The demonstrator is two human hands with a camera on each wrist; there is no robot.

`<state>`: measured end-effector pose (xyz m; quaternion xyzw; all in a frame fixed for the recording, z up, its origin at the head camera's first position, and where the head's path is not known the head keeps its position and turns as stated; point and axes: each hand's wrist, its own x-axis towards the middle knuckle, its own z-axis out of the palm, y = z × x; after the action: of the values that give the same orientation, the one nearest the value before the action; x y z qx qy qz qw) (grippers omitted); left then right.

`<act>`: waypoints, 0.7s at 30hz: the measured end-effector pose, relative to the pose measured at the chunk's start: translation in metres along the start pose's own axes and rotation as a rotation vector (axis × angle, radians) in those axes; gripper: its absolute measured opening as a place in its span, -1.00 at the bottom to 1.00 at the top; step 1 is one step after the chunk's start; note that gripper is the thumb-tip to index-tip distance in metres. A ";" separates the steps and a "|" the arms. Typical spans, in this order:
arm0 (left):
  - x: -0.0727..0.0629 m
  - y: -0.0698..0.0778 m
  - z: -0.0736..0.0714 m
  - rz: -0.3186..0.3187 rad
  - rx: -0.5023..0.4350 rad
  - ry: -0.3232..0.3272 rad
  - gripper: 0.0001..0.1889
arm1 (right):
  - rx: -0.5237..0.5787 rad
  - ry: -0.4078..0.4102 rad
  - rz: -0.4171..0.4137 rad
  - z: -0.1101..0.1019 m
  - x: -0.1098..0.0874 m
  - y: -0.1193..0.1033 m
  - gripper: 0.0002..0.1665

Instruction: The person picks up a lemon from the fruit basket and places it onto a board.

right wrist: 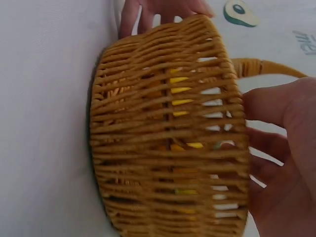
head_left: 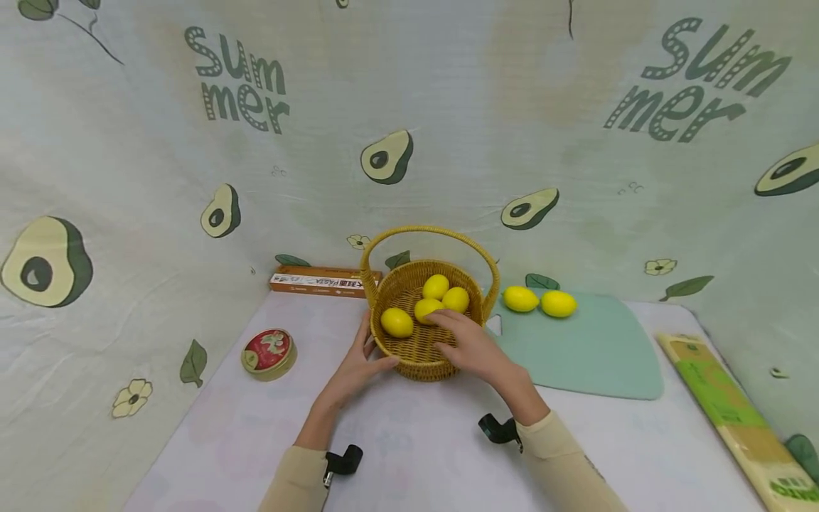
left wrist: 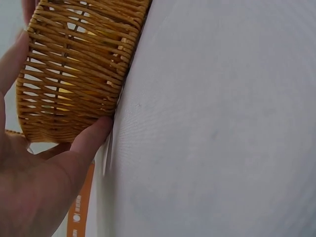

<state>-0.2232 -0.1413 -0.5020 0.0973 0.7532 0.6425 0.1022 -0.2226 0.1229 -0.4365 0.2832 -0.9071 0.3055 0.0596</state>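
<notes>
A yellow wicker basket (head_left: 425,370) with a tall arched handle stands upright on the table. Inside it lie several lemons (head_left: 397,323). My left hand (head_left: 355,366) steadies the basket at its left side, thumb by the front rim and fingers along the wall; the left wrist view shows a fingertip low on the weave (left wrist: 74,74). Over the right front rim reaches my right hand (head_left: 472,345), its fingertips at one lemon (head_left: 427,311) and the thumb apart from it. In the right wrist view the basket wall partly hides that hand's fingers (right wrist: 269,148).
Right of the basket is a pale green cutting board (head_left: 589,355) with two lemons (head_left: 539,301) at its back edge. A round red-topped tin (head_left: 269,353) stands left, a pasta box (head_left: 320,281) behind. A long noodle packet (head_left: 736,419) lies far right. A printed cloth hangs behind.
</notes>
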 end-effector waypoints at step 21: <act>-0.001 0.002 0.001 0.003 -0.014 0.010 0.13 | 0.004 -0.201 0.028 0.032 0.065 -0.007 -0.41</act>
<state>-0.2223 -0.1398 -0.4998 0.0944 0.7489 0.6485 0.0980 -0.2704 0.0686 -0.4399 0.2998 -0.9118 0.2784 -0.0366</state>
